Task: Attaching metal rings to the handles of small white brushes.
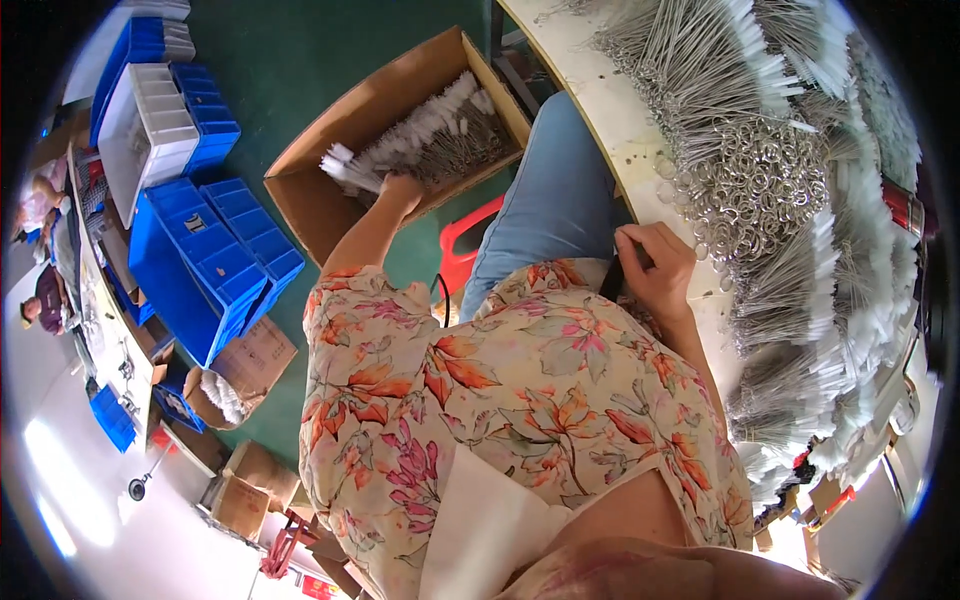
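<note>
left hand (398, 190) closed round light, springy wire brushes (430, 140) in the cardboard box (310, 200) — best gripped mid-bundle; right hand (655, 270) beside it — fingers curled on something dark.

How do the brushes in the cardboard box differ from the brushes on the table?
The box brushes form one small batch lying roughly parallel inside the cardboard box on the floor; the table brushes are far more numerous, fanned in overlapping heaps across the table. The left hand rests on the box brushes; the right hand sits at the table's edge beside the others. Both kinds have thin wire stems, ring ends and white bristle tips.
</note>
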### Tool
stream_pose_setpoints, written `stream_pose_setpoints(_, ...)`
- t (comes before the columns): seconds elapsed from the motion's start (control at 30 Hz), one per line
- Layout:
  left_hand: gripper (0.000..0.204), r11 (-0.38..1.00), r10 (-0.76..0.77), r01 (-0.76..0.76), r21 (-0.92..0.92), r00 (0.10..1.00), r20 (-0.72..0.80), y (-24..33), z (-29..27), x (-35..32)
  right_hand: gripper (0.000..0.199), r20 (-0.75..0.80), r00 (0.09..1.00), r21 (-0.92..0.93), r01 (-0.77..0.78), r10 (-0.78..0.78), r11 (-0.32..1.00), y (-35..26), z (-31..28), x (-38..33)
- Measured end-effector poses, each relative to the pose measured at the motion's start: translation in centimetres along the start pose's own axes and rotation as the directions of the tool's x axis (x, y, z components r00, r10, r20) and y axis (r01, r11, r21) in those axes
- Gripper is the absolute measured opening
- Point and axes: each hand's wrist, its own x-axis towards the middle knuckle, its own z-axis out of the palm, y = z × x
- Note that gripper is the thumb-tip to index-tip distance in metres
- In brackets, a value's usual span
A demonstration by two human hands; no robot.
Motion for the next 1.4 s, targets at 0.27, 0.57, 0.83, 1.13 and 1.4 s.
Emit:
stream_pose_setpoints(0.27,0.016,0.622,-0.523,-0.145,-0.769,0.655,-0.546,4.5,-5.3,-1.4,0.009,-0.038,0.996,0.072,0.081,-0.079,0.994,0.4,-1.2,0.4)
stream_pose_setpoints(0.57,0.014,0.625,-0.073,-0.779,0.056,-0.130,-0.989,15.7,-38.2,-11.4,0.006,-0.334,0.941,0.050,0.072,-0.051,0.996,0.6,-14.3,0.4)
stream_pose_setpoints(0.83,0.020,0.887,0.320,-0.336,0.315,-0.044,-0.947,29.3,-57.0,-2.0,0.011,-0.632,0.771,-0.244,-0.301,0.085,0.922,7.8,-29.9,-2.2)
stream_pose_setpoints(1.13,0.021,0.910,0.389,-0.279,0.307,0.316,-0.865,27.4,-57.3,1.6,0.018,-0.586,0.739,-0.392,-0.618,0.332,0.682,18.8,-35.3,3.2)
stream_pose_setpoints(1.4,0.031,0.497,0.113,-0.863,-0.095,0.173,-0.978,35.5,-56.7,-3.7,0.017,-0.630,0.598,-0.260,-0.764,0.495,0.591,20.2,-34.2,5.1)
